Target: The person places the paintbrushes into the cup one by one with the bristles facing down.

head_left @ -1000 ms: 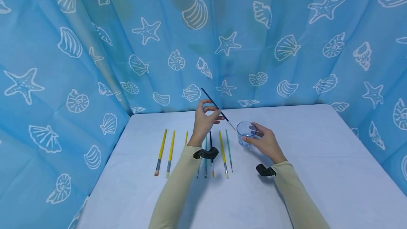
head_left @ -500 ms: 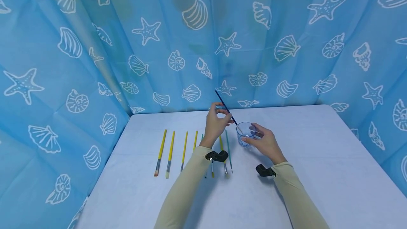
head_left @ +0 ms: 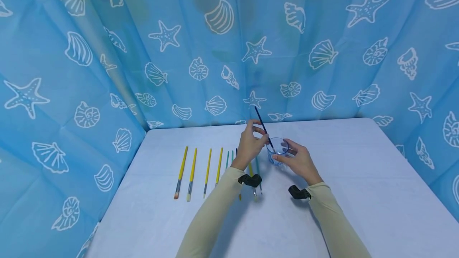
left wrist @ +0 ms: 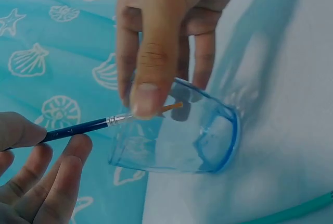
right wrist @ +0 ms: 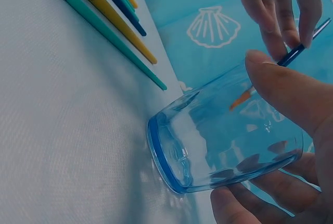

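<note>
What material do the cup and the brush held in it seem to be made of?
Cup: clear blue-tinted plastic or glass, glossy; the cloth pattern shows through it. Brush: dark blue glossy handle, probably painted wood or plastic, shiny metal ferrule, orange bristles.

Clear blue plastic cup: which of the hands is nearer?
Right. The right hand grips the clear blue plastic cup by its sides; the left hand is beside it, pinching a dark blue paintbrush whose tip dips inside.

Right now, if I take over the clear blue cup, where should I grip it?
Grip the clear blue cup round its side wall from the right, as the right hand does: it stands upright, and the dark blue brush enters its open top from the left.
</note>
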`<action>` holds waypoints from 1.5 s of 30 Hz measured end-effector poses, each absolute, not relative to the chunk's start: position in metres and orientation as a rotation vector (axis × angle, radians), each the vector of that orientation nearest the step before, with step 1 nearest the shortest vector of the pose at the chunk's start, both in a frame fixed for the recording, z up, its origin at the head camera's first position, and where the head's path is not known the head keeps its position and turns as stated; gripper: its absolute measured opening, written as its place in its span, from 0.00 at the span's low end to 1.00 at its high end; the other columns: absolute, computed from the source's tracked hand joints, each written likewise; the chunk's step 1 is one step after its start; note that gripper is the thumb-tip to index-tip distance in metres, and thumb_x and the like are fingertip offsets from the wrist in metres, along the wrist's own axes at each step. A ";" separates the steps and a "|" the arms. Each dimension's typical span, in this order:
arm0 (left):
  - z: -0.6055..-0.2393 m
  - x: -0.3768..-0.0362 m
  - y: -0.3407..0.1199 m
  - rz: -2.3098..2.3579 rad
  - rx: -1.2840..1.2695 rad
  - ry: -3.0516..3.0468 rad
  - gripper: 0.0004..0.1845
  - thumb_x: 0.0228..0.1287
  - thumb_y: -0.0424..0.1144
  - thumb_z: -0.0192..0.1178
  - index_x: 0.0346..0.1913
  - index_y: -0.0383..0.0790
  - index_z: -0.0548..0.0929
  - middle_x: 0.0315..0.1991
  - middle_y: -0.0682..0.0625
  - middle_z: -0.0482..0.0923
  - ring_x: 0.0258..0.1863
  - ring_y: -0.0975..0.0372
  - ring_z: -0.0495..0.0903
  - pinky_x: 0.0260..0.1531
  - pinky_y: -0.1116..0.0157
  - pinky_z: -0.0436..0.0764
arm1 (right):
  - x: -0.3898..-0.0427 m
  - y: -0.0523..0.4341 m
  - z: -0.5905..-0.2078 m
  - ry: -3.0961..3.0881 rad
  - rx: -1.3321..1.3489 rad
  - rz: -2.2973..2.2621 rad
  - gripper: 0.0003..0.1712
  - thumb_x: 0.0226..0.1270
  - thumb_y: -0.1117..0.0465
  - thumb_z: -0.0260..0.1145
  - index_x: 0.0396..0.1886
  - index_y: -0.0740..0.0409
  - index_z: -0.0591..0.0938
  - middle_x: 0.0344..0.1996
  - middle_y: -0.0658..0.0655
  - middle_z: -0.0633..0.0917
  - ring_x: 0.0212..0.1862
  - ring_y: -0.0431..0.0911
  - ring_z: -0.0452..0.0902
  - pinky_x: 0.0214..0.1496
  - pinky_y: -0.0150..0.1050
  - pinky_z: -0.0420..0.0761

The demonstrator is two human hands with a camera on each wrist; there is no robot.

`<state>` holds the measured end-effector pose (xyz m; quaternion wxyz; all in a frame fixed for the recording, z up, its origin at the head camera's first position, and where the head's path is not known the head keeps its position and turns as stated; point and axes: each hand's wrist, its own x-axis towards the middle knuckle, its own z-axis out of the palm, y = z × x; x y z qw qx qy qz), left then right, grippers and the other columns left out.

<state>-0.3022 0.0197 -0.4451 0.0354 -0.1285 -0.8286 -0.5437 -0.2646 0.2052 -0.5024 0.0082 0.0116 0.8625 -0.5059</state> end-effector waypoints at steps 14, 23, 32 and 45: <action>-0.448 -0.295 0.022 -1.565 -0.444 -2.626 0.19 0.76 0.38 0.60 0.65 0.47 0.71 0.48 0.47 0.85 0.34 0.63 0.90 0.43 0.64 0.88 | -0.264 0.203 -0.502 2.691 0.043 -1.569 0.55 0.63 0.40 0.75 0.82 0.55 0.61 0.76 0.66 0.71 0.76 0.68 0.67 0.70 0.61 0.75; -0.451 -0.294 0.020 -1.605 -0.404 -2.625 0.17 0.76 0.37 0.60 0.62 0.45 0.73 0.46 0.47 0.84 0.39 0.58 0.91 0.44 0.63 0.88 | -0.265 0.203 -0.504 2.702 0.028 -1.575 0.54 0.64 0.42 0.75 0.82 0.55 0.61 0.76 0.66 0.71 0.75 0.67 0.68 0.71 0.60 0.75; -0.450 -0.296 0.011 -1.583 -0.393 -2.606 0.15 0.75 0.38 0.61 0.60 0.47 0.74 0.45 0.49 0.84 0.36 0.65 0.88 0.42 0.64 0.87 | -0.264 0.204 -0.503 2.720 0.039 -1.552 0.53 0.64 0.41 0.75 0.82 0.55 0.61 0.76 0.65 0.71 0.75 0.67 0.68 0.72 0.60 0.74; -0.448 -0.294 -0.040 -1.468 -0.420 -2.545 0.15 0.73 0.41 0.63 0.57 0.38 0.82 0.44 0.44 0.85 0.44 0.56 0.84 0.42 0.62 0.85 | -0.266 0.203 -0.503 2.715 0.074 -1.563 0.52 0.63 0.44 0.76 0.81 0.54 0.62 0.76 0.63 0.72 0.75 0.65 0.69 0.73 0.60 0.74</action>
